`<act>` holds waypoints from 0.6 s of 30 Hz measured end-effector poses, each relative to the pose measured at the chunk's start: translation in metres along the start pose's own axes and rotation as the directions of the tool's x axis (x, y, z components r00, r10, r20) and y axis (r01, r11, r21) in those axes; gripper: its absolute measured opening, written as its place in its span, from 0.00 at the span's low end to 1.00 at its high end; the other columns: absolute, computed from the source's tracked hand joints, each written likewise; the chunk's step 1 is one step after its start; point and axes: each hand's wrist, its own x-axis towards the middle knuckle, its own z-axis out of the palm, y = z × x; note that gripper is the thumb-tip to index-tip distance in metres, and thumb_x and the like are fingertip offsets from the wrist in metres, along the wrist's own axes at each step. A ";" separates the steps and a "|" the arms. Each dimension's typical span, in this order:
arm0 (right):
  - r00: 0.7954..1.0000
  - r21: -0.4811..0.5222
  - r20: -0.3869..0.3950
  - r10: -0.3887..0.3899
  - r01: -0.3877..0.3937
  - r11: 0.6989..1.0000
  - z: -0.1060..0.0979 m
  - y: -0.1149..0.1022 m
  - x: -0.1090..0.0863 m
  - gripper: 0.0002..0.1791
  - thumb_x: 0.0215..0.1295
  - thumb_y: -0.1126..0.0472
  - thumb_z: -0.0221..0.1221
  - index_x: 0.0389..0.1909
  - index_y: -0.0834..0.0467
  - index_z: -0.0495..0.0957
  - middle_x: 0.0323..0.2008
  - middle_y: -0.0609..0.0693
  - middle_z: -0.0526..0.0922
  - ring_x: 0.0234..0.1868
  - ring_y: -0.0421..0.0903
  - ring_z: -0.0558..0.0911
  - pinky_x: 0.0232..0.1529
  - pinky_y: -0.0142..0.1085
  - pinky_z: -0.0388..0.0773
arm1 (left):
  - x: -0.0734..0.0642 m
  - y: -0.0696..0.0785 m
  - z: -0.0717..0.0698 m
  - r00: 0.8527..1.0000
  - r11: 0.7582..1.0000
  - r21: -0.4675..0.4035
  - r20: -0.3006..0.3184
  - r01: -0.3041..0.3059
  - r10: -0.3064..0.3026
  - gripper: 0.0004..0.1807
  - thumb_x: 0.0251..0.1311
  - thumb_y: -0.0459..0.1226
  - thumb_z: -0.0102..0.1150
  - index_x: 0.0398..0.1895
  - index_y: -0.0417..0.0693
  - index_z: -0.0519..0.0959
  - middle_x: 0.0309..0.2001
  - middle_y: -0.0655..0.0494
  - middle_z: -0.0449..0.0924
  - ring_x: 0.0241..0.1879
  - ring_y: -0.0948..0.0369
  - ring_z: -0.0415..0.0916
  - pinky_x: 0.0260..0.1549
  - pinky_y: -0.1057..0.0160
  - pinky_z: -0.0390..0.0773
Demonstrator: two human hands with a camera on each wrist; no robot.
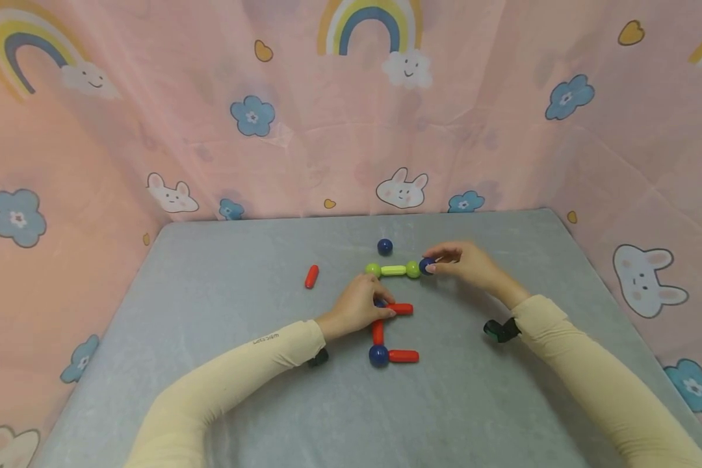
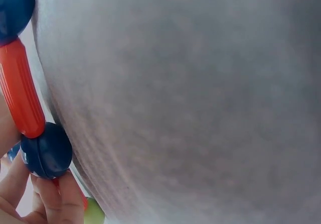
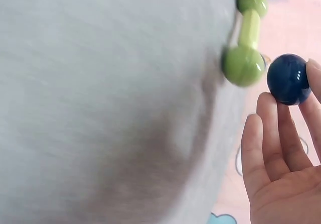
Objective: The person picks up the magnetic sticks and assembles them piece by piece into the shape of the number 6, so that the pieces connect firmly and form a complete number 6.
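Note:
My left hand [image 1: 357, 307] grips the upper blue ball [image 2: 47, 151] of a joined frame, partly covering it from above. From that ball an upper red rod [image 1: 400, 309] points right, and another red rod [image 1: 377, 333] runs down to a lower blue ball [image 1: 379, 355]. A third red rod [image 1: 403, 356] sticks out rightward from the lower ball. Above stands a light green rod [image 1: 393, 270] between two green balls [image 1: 413, 269]. Between thumb and fingertips, my right hand [image 1: 462, 265] pinches a separate blue ball [image 3: 289, 79], close beside the right green ball.
A loose blue ball [image 1: 385, 246] lies behind the green rod. To the left, a loose red rod [image 1: 311, 276] rests on the grey tabletop [image 1: 222, 279]. A pink patterned curtain [image 1: 304, 169] surrounds the table's back and sides.

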 end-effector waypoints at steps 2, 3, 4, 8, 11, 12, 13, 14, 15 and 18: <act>1.000 0.001 0.010 0.003 -0.003 1.000 0.004 0.002 -0.007 0.22 0.63 0.47 0.66 0.55 0.51 0.81 0.55 0.53 0.84 0.48 0.47 0.81 0.49 0.36 0.75 | 0.000 0.000 0.000 1.000 1.000 -0.002 -0.001 0.003 -0.003 0.11 0.52 0.43 0.75 0.39 0.53 0.89 0.38 0.61 0.84 0.40 0.65 0.71 0.42 0.69 0.68; 1.000 0.012 0.020 0.006 -0.006 1.000 0.006 0.004 -0.010 0.22 0.63 0.47 0.66 0.55 0.51 0.81 0.55 0.53 0.84 0.48 0.46 0.82 0.48 0.35 0.76 | 0.000 0.001 0.000 1.000 1.000 0.000 -0.002 0.003 -0.003 0.11 0.52 0.43 0.75 0.39 0.53 0.89 0.38 0.60 0.84 0.40 0.65 0.71 0.41 0.69 0.68; 0.999 0.028 0.032 0.004 -0.005 1.000 0.008 0.005 -0.013 0.22 0.63 0.48 0.66 0.55 0.52 0.81 0.55 0.54 0.83 0.47 0.46 0.82 0.47 0.34 0.77 | 0.000 0.001 0.001 1.000 1.000 0.001 -0.003 0.004 -0.004 0.11 0.52 0.43 0.75 0.39 0.53 0.89 0.38 0.60 0.84 0.39 0.65 0.71 0.41 0.69 0.68; 0.997 0.081 0.073 0.011 -0.016 0.997 0.016 0.008 -0.022 0.21 0.62 0.50 0.67 0.54 0.54 0.81 0.53 0.55 0.84 0.44 0.42 0.84 0.44 0.32 0.80 | 0.000 0.000 0.002 1.000 1.000 0.020 -0.012 -0.001 0.001 0.11 0.52 0.43 0.75 0.38 0.53 0.90 0.38 0.60 0.83 0.38 0.65 0.71 0.40 0.69 0.68; 0.995 0.104 0.100 0.009 -0.020 0.994 0.021 0.010 -0.026 0.20 0.63 0.52 0.67 0.54 0.55 0.81 0.50 0.56 0.85 0.43 0.43 0.85 0.45 0.33 0.80 | 0.000 0.000 0.002 1.000 1.000 0.018 -0.012 -0.001 0.001 0.11 0.52 0.43 0.75 0.38 0.53 0.89 0.38 0.60 0.83 0.38 0.65 0.71 0.39 0.69 0.68; 0.994 0.107 0.107 0.007 -0.019 0.994 0.022 0.009 -0.028 0.20 0.63 0.52 0.66 0.54 0.55 0.81 0.50 0.55 0.86 0.44 0.43 0.85 0.45 0.34 0.80 | 0.000 0.000 0.002 1.000 1.000 0.017 -0.011 -0.001 0.001 0.11 0.52 0.43 0.75 0.38 0.53 0.89 0.38 0.60 0.83 0.38 0.64 0.71 0.39 0.69 0.68; 0.993 0.108 0.114 0.009 -0.021 0.994 0.023 0.009 -0.029 0.20 0.63 0.52 0.66 0.54 0.55 0.81 0.50 0.55 0.86 0.44 0.43 0.85 0.47 0.34 0.80 | 0.000 0.000 0.002 1.000 1.000 0.015 -0.010 0.000 0.001 0.11 0.52 0.43 0.75 0.38 0.53 0.89 0.38 0.60 0.82 0.38 0.64 0.71 0.39 0.69 0.69; 0.993 0.109 0.121 0.009 -0.022 0.994 0.024 0.009 -0.030 0.20 0.63 0.52 0.66 0.54 0.55 0.81 0.50 0.55 0.86 0.45 0.43 0.85 0.48 0.35 0.80 | 0.000 0.000 0.002 1.000 1.000 0.012 -0.010 0.000 0.000 0.11 0.52 0.43 0.75 0.38 0.53 0.89 0.38 0.60 0.82 0.39 0.64 0.71 0.39 0.69 0.69; 0.992 0.110 0.127 0.005 -0.019 0.994 0.025 0.009 -0.031 0.20 0.63 0.53 0.66 0.54 0.56 0.81 0.51 0.55 0.86 0.46 0.43 0.85 0.49 0.36 0.80 | 0.000 0.000 0.002 1.000 1.000 0.012 -0.009 0.000 0.001 0.11 0.52 0.43 0.75 0.38 0.53 0.89 0.38 0.60 0.82 0.39 0.64 0.71 0.39 0.69 0.69; 0.990 0.116 0.144 -0.005 -0.012 0.993 0.027 0.009 -0.034 0.21 0.63 0.54 0.67 0.55 0.57 0.81 0.51 0.55 0.85 0.47 0.44 0.85 0.52 0.37 0.80 | -0.001 0.000 0.002 1.000 1.000 0.014 -0.009 -0.002 0.002 0.11 0.53 0.44 0.74 0.39 0.53 0.89 0.38 0.60 0.82 0.39 0.64 0.71 0.39 0.69 0.69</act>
